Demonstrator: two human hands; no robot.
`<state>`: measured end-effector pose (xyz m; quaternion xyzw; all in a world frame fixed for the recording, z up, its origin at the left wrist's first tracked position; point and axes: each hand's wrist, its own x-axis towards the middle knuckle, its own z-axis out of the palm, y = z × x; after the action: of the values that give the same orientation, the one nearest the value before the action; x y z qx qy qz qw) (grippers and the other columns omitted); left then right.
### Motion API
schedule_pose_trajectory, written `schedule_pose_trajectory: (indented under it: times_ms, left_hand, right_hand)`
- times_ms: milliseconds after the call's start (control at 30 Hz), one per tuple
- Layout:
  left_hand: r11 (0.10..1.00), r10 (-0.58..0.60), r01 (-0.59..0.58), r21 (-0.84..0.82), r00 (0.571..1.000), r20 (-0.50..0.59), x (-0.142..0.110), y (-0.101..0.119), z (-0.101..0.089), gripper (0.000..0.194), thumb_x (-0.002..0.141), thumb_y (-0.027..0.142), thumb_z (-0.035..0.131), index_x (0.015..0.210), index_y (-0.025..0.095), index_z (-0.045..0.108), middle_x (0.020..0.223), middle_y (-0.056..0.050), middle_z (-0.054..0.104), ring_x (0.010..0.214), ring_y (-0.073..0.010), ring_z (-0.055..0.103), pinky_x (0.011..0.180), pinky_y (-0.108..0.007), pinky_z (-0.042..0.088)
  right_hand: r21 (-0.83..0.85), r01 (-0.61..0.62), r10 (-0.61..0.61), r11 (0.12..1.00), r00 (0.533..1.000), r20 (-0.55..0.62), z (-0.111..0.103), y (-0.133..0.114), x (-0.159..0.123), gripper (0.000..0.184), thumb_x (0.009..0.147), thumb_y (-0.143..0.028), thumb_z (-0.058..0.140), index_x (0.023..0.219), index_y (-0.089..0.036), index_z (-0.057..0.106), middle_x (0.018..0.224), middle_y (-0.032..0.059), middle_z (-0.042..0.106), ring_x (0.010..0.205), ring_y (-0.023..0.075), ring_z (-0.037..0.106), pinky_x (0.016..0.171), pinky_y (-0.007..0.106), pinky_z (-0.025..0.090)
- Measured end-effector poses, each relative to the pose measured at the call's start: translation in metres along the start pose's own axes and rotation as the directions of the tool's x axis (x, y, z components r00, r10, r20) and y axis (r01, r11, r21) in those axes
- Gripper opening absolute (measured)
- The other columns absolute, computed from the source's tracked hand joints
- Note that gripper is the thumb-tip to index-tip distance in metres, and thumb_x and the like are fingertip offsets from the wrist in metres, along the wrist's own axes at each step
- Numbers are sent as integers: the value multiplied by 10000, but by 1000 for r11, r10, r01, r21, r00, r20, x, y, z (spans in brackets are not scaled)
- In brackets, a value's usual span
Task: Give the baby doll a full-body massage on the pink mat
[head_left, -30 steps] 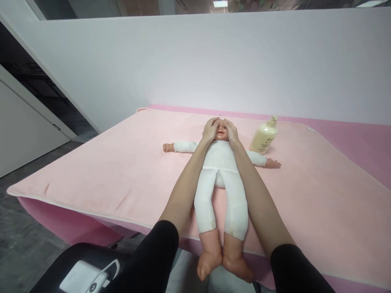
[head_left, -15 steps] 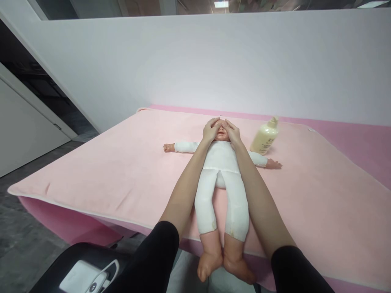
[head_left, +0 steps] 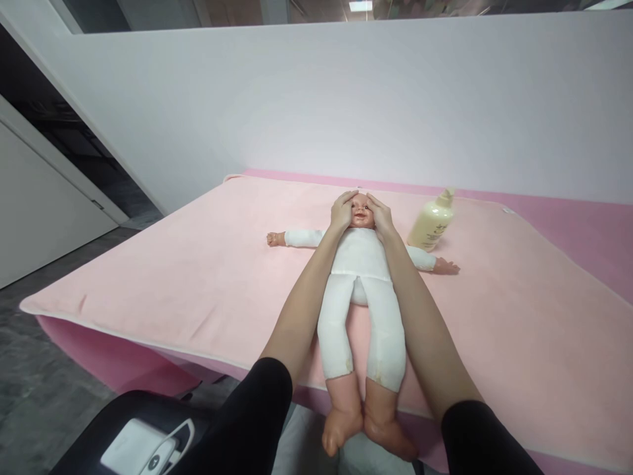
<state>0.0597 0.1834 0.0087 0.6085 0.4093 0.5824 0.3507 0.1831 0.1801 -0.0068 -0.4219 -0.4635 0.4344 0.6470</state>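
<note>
A baby doll (head_left: 362, 254) with a white cloth body lies on its back, its feet toward me and its arms stretched out sideways. My left hand (head_left: 343, 210) cups the left side of its head, fingers curved over the top by the forehead. On the other side my right hand (head_left: 380, 214) cups the head in the same way. Both thumbs lie close to the doll's eyes, and its face shows between my hands. The sides of the head are hidden under my palms. My forearms run along both sides of the doll's body.
Beside the doll's outstretched arm on the right leans a pale yellow pump bottle (head_left: 431, 224). A pink blanket (head_left: 198, 264) covers the table, which meets a white wall (head_left: 316, 99) at the back. A white device with a cable (head_left: 136, 445) rests on a black seat at lower left.
My hands have drawn apart, outward from the middle of the doll's face to the sides of its head. The eyes and forehead, covered before, now show. The bottle stays put.
</note>
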Motion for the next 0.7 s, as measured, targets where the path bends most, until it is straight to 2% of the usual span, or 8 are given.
schedule_pose_trajectory:
  times_ms: [233,333,433,500,567,633,700]
  left_hand:
    - [1000,-17,17,-26,1000,-5,0,0,0,483,778,59,334,1093,140,692,1260,-27,633,1259,-140,511,1112,-267,359]
    - [998,-8,12,-54,997,71,-3,0,-5,440,830,111,367,1161,140,656,1329,-43,584,1299,-140,475,1128,-269,333]
    - [997,33,-19,-74,982,185,-14,-2,-16,433,860,278,505,1274,181,584,1462,-50,450,1390,-162,365,1161,-291,277]
    - [998,48,-38,-43,969,244,-23,-5,-25,613,784,357,647,1364,223,502,1549,-44,306,1446,-176,258,1182,-297,227]
    - [999,51,-54,3,956,289,-30,-8,-33,852,679,384,759,1438,239,401,1593,-52,174,1474,-189,171,1193,-297,191]
    - [997,57,-70,29,950,307,-35,-10,-38,977,627,405,800,1473,238,340,1603,-60,122,1481,-201,138,1196,-299,178]
    - [996,66,-82,39,953,296,-36,-11,-39,970,637,421,791,1474,234,339,1597,-65,153,1479,-211,149,1197,-307,177]
  right_hand:
    - [-23,-4,3,1000,999,-39,3,-1,0,445,803,-282,575,1230,-165,616,1352,42,556,1284,182,497,1153,363,334]
    - [57,-38,40,998,999,-31,1,-4,-11,478,828,-306,556,1281,-155,567,1372,63,537,1279,187,504,1138,354,363]
    - [169,-98,80,981,991,109,-6,-8,-27,629,805,-414,624,1382,-230,457,1397,56,513,1264,207,523,1095,382,426]
    - [172,-123,89,977,977,196,-11,-11,-37,805,704,-410,744,1420,-291,396,1457,34,444,1288,220,501,1075,384,451]
    - [136,-141,105,981,964,246,-15,-14,-43,1007,574,-318,844,1446,-329,342,1513,19,357,1315,235,472,1064,387,462]
    - [93,-151,121,984,955,270,-16,-16,-47,1134,494,-252,880,1465,-341,302,1535,21,312,1326,250,457,1059,401,463]
    - [65,-134,113,989,959,260,-16,-17,-47,1152,479,-257,887,1469,-329,302,1537,31,307,1340,255,438,1070,402,449]
